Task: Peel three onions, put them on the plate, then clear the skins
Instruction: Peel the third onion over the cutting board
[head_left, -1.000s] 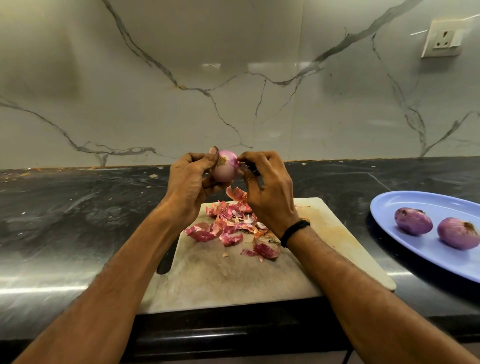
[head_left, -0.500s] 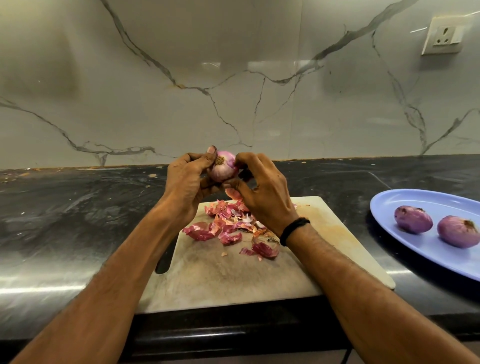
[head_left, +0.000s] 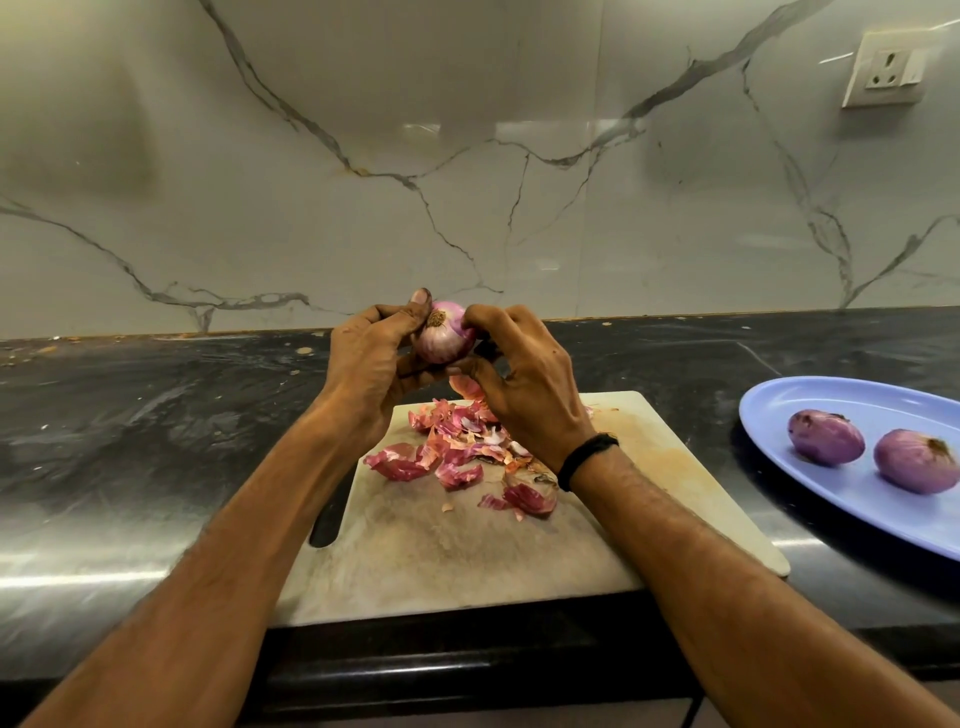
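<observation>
I hold a small pink onion (head_left: 444, 338) in the air above the far edge of the cutting board (head_left: 467, 545). My left hand (head_left: 371, 364) grips it from the left, thumb on top beside the root end. My right hand (head_left: 524, 384) has its fingers curled round the onion's right side and underside. A heap of red onion skins (head_left: 457, 452) lies on the board below my hands. Two peeled onions, one (head_left: 826, 436) to the left of the other (head_left: 914, 460), sit on the blue plate (head_left: 852, 512) at the right.
The board lies on a black stone counter (head_left: 130, 441) that runs to a marble wall. A wall socket (head_left: 883, 75) is at the upper right. Small skin scraps dot the counter's back edge.
The onion has turned in my hands, so its root end now faces me. My right-hand fingers have shifted closer round its right side.
</observation>
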